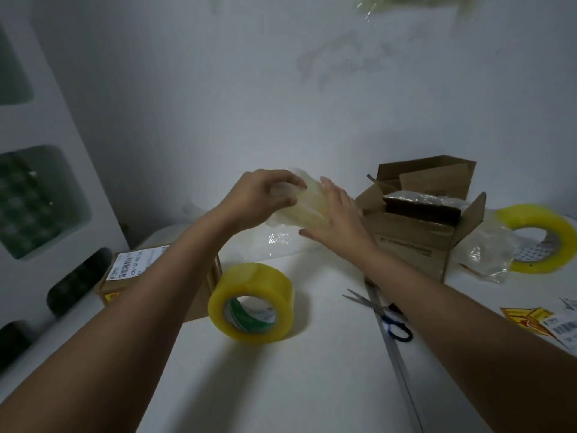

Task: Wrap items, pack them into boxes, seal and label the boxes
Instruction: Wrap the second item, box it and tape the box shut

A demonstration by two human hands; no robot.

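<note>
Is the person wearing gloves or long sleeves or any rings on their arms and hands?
No gloves: the left hand and right hand are both bare. No sleeves show either; both forearms are uncovered right down to the picture's bottom edge. No watch, bracelet or ring shows on either one.

right tape roll (538,237) blurred, labels (562,323) cut off

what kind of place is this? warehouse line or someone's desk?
Probably a small home or office packing station, not a warehouse line: one white table against a plain wall. Cues: an open cardboard box with a wrapped item inside, two rolls of yellow packing tape, and a sealed, labelled box.
</note>
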